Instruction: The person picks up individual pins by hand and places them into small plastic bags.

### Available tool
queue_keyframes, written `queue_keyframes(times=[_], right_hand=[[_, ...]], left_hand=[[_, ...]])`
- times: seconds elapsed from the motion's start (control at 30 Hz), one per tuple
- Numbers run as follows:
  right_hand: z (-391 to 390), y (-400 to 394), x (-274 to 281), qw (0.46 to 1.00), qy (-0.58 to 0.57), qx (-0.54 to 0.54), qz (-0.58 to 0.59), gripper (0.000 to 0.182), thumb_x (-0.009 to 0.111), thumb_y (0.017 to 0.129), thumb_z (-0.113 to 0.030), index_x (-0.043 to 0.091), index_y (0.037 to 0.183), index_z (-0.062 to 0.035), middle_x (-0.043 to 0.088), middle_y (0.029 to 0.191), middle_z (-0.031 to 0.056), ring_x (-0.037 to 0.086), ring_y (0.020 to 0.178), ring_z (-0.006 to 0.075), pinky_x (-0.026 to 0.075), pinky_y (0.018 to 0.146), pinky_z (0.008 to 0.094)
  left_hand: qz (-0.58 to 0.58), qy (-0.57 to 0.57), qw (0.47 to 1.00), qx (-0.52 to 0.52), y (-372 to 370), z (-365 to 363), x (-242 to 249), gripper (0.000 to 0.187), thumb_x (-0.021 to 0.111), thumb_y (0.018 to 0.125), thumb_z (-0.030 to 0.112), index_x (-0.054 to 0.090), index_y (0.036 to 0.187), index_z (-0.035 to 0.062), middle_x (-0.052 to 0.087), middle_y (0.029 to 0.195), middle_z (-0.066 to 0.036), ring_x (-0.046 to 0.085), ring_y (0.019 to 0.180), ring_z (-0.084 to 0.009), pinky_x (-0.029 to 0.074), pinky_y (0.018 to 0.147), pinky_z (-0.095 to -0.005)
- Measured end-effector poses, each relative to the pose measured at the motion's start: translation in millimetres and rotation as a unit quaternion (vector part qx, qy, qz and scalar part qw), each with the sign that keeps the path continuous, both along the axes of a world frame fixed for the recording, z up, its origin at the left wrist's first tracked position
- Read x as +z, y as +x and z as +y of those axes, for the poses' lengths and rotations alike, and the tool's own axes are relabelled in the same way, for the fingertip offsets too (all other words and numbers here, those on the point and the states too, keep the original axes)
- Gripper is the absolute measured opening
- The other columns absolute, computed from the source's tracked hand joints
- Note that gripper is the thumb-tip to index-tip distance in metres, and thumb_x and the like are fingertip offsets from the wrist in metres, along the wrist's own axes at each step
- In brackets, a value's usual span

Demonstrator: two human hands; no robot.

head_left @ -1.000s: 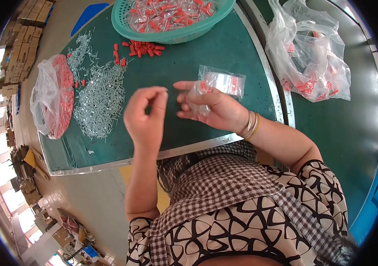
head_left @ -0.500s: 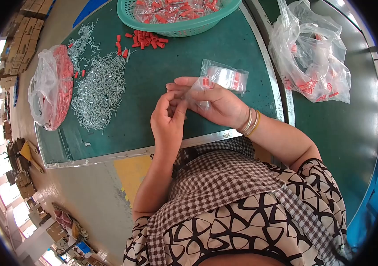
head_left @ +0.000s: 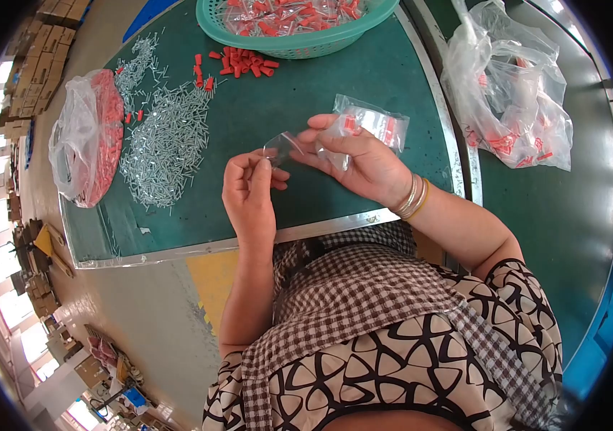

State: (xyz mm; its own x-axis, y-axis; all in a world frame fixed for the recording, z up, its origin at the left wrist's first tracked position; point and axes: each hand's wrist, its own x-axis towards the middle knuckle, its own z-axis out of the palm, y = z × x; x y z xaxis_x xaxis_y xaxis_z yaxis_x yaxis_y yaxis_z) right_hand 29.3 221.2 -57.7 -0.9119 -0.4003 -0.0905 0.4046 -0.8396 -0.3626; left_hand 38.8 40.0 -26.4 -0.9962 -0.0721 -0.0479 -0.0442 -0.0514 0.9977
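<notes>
My left hand point(head_left: 249, 195) pinches the edge of a small clear plastic bag point(head_left: 282, 148) between thumb and fingers. The bag stretches toward the fingertips of my right hand point(head_left: 369, 164). My right hand, with bangles at its wrist, has its thumb pressed over more clear plastic bags point(head_left: 336, 149); how many is hard to tell. Just beyond it on the green table point(head_left: 263, 100) lies a pack of clear bags with red print point(head_left: 391, 128). To the left are a heap of metal screws point(head_left: 166, 144) and a small pile of red plastic plugs point(head_left: 243, 63).
A green basket point(head_left: 299, 50) of filled bags stands at the back. At the left edge sits a plastic bag of red parts point(head_left: 98, 136). Another translucent bag point(head_left: 507, 93) rests on the surface to the right, past the table's metal edge point(head_left: 441, 93).
My hands were close together and are now apart, the left drawn to the left with a small clear bag. The right hand stays near the pack. The view has shifted slightly.
</notes>
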Motion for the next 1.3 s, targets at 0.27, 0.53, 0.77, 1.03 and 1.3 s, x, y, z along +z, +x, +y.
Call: queue_keyframes(times=[0.27, 0.53, 0.77, 1.03, 1.3], right_hand=[[-4, 4, 23, 0.978, 0.204, 0.024, -0.022, 0.020, 0.056, 0.098, -0.026, 0.056, 0.089, -0.0083, 0.038, 0.060, -0.0057, 0.029, 0.051, 0.0061, 0.030, 0.051, 0.0237], [-4, 9, 41, 0.905, 0.422, 0.031, -0.045, 0.035, 0.055, 0.098, -0.031, 0.054, 0.072, -0.0093, 0.047, 0.061, -0.0052, 0.031, 0.047, 0.0037, 0.026, 0.043, 0.0212], [-5, 12, 48, 0.873, 0.485, 0.014, 0.052, 0.032, 0.057, 0.097, -0.024, 0.064, 0.118, -0.0017, 0.068, 0.092, -0.0005, 0.044, 0.050, 0.0018, 0.038, 0.045, 0.0168], [-6, 12, 47, 0.868, 0.491, 0.053, 0.048, 0.018, 0.065, 0.090, -0.014, 0.069, 0.102, -0.0009, 0.069, 0.080, 0.0024, 0.050, 0.051, 0.0035, 0.041, 0.045, 0.0183], [-7, 16, 51, 0.837, 0.534, 0.075, 0.095, 0.018, 0.066, 0.088, -0.021, 0.071, 0.092, -0.0043, 0.068, 0.074, 0.0012, 0.055, 0.057, 0.0060, 0.045, 0.050, 0.0222]], left_hand=[[-0.008, 0.045, 0.999, 0.006, 8, -10, 9, 0.007, 0.053, 0.094, 0.007, 0.055, 0.097, 0.0012, 0.067, 0.090, -0.012, 0.061, 0.068, -0.0147, 0.050, 0.062, -0.0277], [-0.011, 0.047, 0.999, -0.013, 16, -11, 16, 0.005, 0.054, 0.093, 0.004, 0.056, 0.096, 0.0005, 0.067, 0.089, -0.012, 0.061, 0.067, -0.0141, 0.049, 0.061, -0.0270], [-0.011, 0.062, 0.998, -0.016, 19, -11, 15, 0.005, 0.055, 0.092, 0.001, 0.056, 0.096, -0.0011, 0.067, 0.090, -0.011, 0.062, 0.069, -0.0132, 0.051, 0.062, -0.0257], [-0.007, 0.008, 0.999, -0.040, 18, -10, 14, 0.014, 0.058, 0.090, -0.001, 0.058, 0.104, -0.0017, 0.066, 0.090, -0.008, 0.061, 0.073, -0.0124, 0.051, 0.069, -0.0242], [-0.025, -0.066, 0.987, -0.143, 8, -12, 24, 0.015, 0.068, 0.087, 0.004, 0.064, 0.101, -0.0018, 0.064, 0.085, -0.001, 0.060, 0.080, -0.0078, 0.048, 0.074, -0.0210]])
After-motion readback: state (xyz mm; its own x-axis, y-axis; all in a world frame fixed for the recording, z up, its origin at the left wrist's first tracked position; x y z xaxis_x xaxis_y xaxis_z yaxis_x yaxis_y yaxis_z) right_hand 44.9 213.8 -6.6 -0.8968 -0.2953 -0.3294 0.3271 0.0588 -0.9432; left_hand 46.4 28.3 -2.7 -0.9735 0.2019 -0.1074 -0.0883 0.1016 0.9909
